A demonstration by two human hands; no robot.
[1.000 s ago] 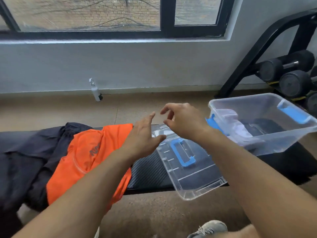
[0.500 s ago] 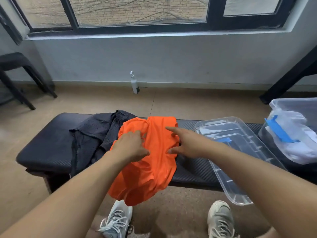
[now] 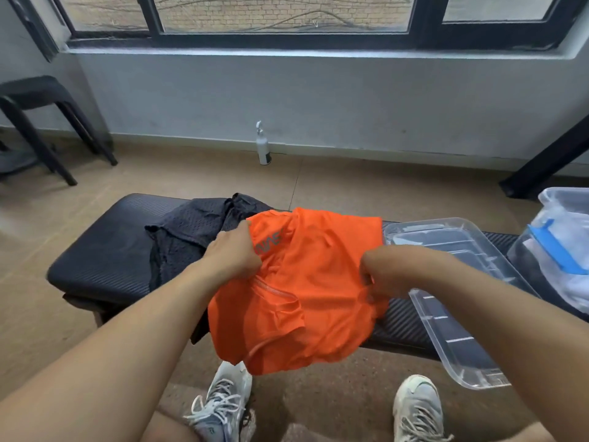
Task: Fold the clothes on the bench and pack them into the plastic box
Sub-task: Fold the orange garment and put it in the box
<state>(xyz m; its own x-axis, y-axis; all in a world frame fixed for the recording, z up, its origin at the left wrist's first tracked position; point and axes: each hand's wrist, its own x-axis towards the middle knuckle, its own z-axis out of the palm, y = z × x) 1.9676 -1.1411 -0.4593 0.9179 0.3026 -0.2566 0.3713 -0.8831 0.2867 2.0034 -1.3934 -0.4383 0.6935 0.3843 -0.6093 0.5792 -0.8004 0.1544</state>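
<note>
Gripping the orange shirt (image 3: 318, 275) at two points, both hands work over the middle of the surface (image 3: 105, 250).

Hands, two. Left hand (image 3: 234, 252): fingers curled into the cloth at the shirt's left part, beside its printed lettering. Right hand (image 3: 382, 271): fingers bunched on the shirt's right edge, pinching fabric.

Orange shirt, one. Crumpled, unfolded; its far part lies on the surface, its near part hangs over the near edge toward the floor.

Dark mesh garment (image 3: 188, 237), one. Heaped on the surface just left of the orange shirt and partly under it; unfolded, untouched by either hand.

Plastic box (image 3: 573, 199), one. At the far right, cut by the frame edge; pale cloth shows inside, along with a blue latch. How many items it holds cannot be told.

Clear lid (image 3: 459, 333), one. Lying on the surface just right of the shirt, overhanging the near edge.

Sundries: shoes (image 3: 220, 400), two, on the floor at the near side; a white bottle (image 3: 263, 145), one, against the far wall; a dark stool (image 3: 35, 113), one, far left.

Progress, as judged: something is apparently packed already. Two garments remain on the surface, neither folded; the orange one seems to be in hand for folding, the dark one waits. The lid is off.
</note>
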